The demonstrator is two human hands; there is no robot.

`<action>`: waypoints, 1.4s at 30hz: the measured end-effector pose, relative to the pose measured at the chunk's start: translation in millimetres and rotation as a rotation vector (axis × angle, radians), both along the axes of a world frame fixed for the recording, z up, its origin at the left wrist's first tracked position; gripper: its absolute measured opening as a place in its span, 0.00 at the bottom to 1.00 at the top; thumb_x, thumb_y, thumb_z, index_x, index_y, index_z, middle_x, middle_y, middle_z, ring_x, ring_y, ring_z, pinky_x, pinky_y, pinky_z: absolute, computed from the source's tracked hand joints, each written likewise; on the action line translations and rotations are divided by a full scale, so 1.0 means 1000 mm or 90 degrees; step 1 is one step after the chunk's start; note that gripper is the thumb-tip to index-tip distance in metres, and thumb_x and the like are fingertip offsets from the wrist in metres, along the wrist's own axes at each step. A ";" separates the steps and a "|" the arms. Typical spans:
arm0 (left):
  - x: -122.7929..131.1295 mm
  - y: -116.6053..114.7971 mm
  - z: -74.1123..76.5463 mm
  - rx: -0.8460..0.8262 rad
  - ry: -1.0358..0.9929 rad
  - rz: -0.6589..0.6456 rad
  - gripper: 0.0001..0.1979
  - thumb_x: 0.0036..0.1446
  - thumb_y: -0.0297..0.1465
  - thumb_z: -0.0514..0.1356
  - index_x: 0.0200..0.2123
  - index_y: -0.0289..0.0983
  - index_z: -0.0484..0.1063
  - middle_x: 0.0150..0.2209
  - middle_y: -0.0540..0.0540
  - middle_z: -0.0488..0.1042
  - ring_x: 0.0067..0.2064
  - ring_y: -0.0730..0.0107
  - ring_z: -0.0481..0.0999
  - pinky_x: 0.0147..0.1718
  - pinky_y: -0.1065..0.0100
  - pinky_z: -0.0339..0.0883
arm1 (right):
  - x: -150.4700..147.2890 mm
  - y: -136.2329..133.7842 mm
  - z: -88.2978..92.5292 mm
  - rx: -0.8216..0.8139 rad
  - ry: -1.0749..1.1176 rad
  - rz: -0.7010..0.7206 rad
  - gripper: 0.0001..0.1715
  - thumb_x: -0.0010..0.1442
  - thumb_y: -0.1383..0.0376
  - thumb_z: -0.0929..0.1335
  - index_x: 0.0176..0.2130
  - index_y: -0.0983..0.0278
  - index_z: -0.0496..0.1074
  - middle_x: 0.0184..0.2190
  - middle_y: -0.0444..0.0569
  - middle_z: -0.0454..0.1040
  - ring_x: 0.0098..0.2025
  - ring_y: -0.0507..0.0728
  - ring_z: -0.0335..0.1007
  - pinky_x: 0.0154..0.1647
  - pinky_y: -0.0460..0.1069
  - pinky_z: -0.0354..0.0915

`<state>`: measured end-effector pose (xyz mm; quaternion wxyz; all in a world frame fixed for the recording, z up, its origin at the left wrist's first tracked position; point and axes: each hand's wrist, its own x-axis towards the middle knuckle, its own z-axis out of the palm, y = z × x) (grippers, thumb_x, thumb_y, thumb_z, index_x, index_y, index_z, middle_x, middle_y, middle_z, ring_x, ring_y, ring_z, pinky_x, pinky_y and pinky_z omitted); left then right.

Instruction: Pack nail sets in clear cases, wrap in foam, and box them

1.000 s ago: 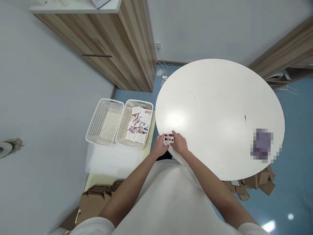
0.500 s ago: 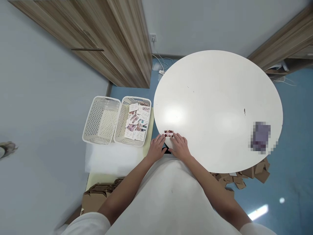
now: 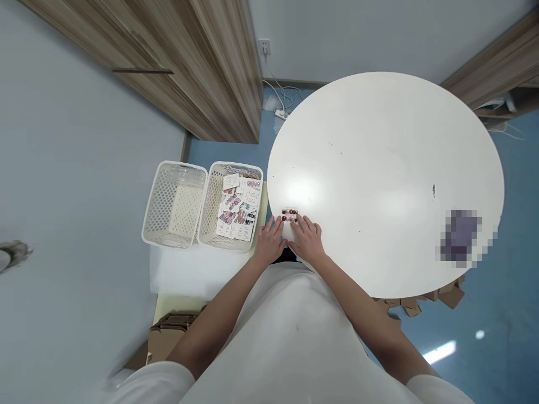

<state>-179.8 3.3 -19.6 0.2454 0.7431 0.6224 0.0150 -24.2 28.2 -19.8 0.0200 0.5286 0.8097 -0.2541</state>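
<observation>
A small card of dark red press-on nails lies on the round white table near its left front edge. My left hand rests flat at the table edge, fingers stretched out toward the card's left side. My right hand lies flat on the table, fingertips touching the card's near right edge. Neither hand grips anything.
Two white mesh baskets stand left of the table: one with several nail cards, one holding a white sheet. Flattened cardboard boxes lie lower left, more under the table's right. A wooden cabinet stands behind.
Both hands have let go of the nail card, which now lies on the table, and have flattened out beside it. The camera view has tilted slightly.
</observation>
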 end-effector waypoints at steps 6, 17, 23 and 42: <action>-0.004 0.012 0.001 0.003 -0.002 0.000 0.27 0.57 0.35 0.47 0.60 0.35 0.49 0.61 0.40 0.51 0.62 0.53 0.44 0.53 0.53 0.47 | -0.003 0.012 -0.003 -0.007 -0.002 0.001 0.32 0.53 0.55 0.63 0.56 0.61 0.56 0.62 0.53 0.47 0.61 0.66 0.41 0.54 0.61 0.41; -0.003 0.019 0.000 -0.003 0.019 0.014 0.28 0.57 0.35 0.47 0.60 0.34 0.48 0.62 0.40 0.49 0.63 0.53 0.43 0.54 0.54 0.47 | -0.005 0.020 -0.001 -0.004 -0.009 0.012 0.33 0.52 0.55 0.63 0.56 0.60 0.55 0.62 0.52 0.46 0.60 0.66 0.43 0.54 0.61 0.42; -0.001 0.019 -0.002 -0.003 0.018 0.024 0.29 0.56 0.35 0.48 0.60 0.34 0.47 0.62 0.40 0.49 0.63 0.54 0.44 0.54 0.55 0.47 | -0.004 0.021 -0.003 -0.008 -0.009 0.017 0.35 0.52 0.54 0.63 0.57 0.61 0.54 0.63 0.52 0.45 0.60 0.66 0.42 0.53 0.61 0.44; 0.027 -0.019 0.000 0.052 -0.060 0.057 0.28 0.57 0.37 0.47 0.59 0.31 0.48 0.61 0.35 0.49 0.62 0.55 0.46 0.53 0.55 0.48 | 0.055 -0.052 0.013 -0.053 0.070 -0.030 0.31 0.54 0.59 0.63 0.56 0.64 0.56 0.57 0.57 0.58 0.58 0.60 0.52 0.53 0.57 0.55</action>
